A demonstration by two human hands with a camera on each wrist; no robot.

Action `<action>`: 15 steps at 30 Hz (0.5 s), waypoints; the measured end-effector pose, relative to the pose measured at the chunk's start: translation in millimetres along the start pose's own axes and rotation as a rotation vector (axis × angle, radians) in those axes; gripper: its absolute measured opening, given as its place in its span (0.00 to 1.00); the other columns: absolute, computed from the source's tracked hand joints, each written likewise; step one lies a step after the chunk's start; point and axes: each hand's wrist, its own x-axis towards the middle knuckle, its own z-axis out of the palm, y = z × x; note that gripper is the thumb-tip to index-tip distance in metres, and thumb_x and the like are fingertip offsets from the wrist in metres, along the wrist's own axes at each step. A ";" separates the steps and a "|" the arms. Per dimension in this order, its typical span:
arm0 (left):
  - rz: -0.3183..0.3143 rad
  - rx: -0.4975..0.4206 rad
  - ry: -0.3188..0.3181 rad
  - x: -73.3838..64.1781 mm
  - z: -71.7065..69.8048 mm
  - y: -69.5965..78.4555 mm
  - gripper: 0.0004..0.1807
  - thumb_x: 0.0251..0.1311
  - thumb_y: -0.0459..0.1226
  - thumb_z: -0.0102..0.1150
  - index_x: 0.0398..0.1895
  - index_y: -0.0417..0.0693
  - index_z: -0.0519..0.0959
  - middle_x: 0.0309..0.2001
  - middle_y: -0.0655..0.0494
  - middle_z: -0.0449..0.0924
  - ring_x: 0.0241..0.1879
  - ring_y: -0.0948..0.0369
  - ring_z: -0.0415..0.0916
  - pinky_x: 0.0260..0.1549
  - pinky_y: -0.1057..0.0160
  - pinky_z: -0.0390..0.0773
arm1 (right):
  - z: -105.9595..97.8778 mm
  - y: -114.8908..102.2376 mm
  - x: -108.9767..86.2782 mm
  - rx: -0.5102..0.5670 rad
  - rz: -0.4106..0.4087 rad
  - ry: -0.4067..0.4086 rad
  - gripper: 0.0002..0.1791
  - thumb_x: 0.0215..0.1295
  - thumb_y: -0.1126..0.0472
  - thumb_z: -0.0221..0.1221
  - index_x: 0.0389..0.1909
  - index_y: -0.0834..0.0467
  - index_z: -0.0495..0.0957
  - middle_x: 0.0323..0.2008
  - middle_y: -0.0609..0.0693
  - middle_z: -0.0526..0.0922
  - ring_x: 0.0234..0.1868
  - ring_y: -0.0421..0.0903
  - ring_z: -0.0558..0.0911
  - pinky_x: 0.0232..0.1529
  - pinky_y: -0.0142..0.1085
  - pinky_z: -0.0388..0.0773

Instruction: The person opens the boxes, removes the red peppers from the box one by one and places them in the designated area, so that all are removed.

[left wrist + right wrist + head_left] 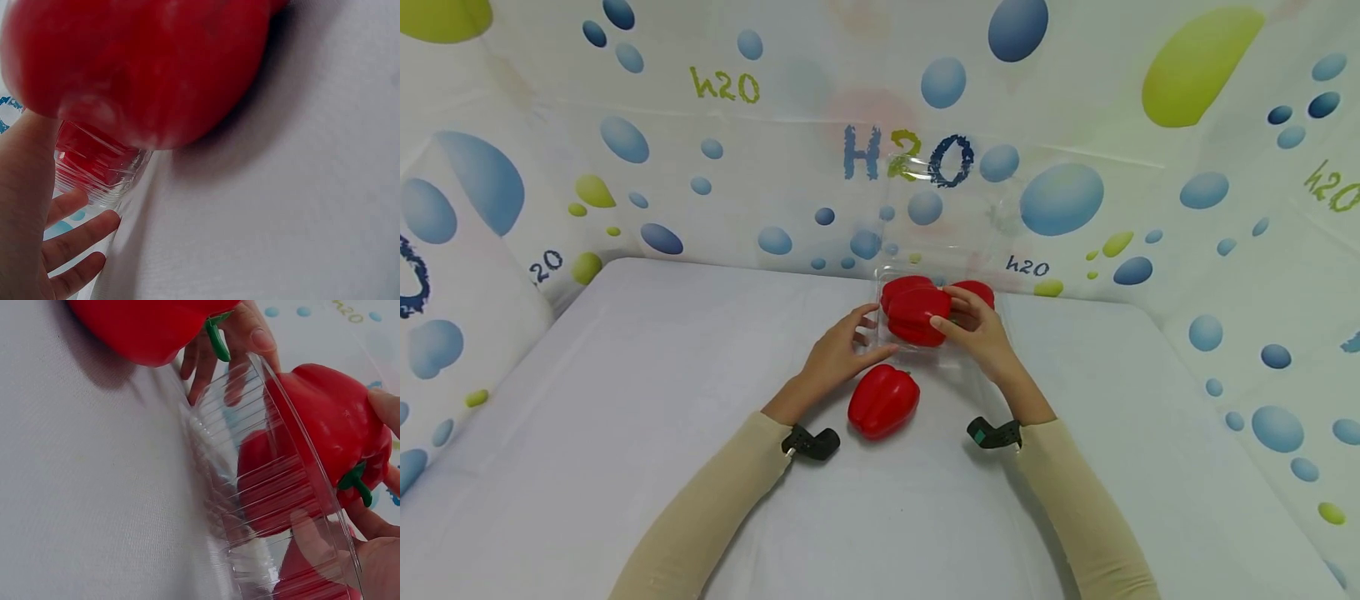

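My right hand (985, 337) grips a red bell pepper (921, 318) between thumb and fingers, tilted at the rim of a clear plastic container (209, 465). Its green stem (356, 481) shows in the right wrist view. Two more red peppers are in the container: one (897, 287) partly behind the held pepper, another (977, 291) partly behind my right hand. My left hand (837, 352) is at the container's left side, fingers extended and spread; whether they touch the wall is unclear. A loose red bell pepper (883, 403) lies on the table in front of the container.
The container's transparent lid (955, 208) stands raised at the back, against a white backdrop (805, 167) printed with blue and green drops. A white cloth covers the table (700, 358). Dark wrist cameras (816, 444) sit on both wrists.
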 end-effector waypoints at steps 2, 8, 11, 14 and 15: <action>-0.001 0.000 0.001 0.1 0.1 0.1 0.43 0.56 0.52 0.67 0.72 0.53 0.60 0.59 0.49 0.75 0.53 0.52 0.77 0.47 0.52 0.82 | 1.0 -11.7 -4.8 -0.009 0.013 -0.005 0.33 0.65 0.61 0.63 0.69 0.60 0.64 0.63 0.61 0.72 0.61 0.58 0.74 0.57 0.43 0.77; -0.005 0.001 0.001 1.3 1.1 -1.5 0.43 0.55 0.52 0.67 0.72 0.54 0.60 0.59 0.49 0.75 0.53 0.52 0.77 0.46 0.52 0.82 | 2.7 -19.8 -8.2 -0.022 0.040 0.004 0.33 0.65 0.63 0.62 0.70 0.62 0.62 0.64 0.62 0.71 0.62 0.58 0.73 0.57 0.43 0.76; -0.006 0.001 -0.001 1.5 1.2 -1.7 0.43 0.56 0.52 0.66 0.72 0.54 0.60 0.59 0.49 0.75 0.53 0.52 0.77 0.46 0.52 0.82 | 1.2 -6.3 -2.3 -0.005 0.034 0.012 0.34 0.64 0.63 0.63 0.70 0.59 0.63 0.64 0.60 0.71 0.62 0.58 0.73 0.58 0.44 0.76; -0.010 0.001 -0.004 1.6 1.0 -1.4 0.43 0.56 0.52 0.67 0.72 0.54 0.60 0.59 0.49 0.75 0.53 0.52 0.77 0.46 0.52 0.82 | -0.3 8.1 3.8 0.014 0.031 0.019 0.35 0.63 0.62 0.64 0.70 0.55 0.63 0.64 0.58 0.71 0.62 0.56 0.73 0.57 0.43 0.77; -0.012 0.001 -0.005 1.5 0.9 -1.0 0.43 0.56 0.52 0.67 0.72 0.54 0.60 0.59 0.49 0.75 0.53 0.52 0.77 0.46 0.52 0.82 | -0.4 10.1 4.3 0.021 0.029 0.021 0.35 0.63 0.61 0.65 0.70 0.55 0.64 0.64 0.57 0.72 0.62 0.55 0.73 0.56 0.42 0.78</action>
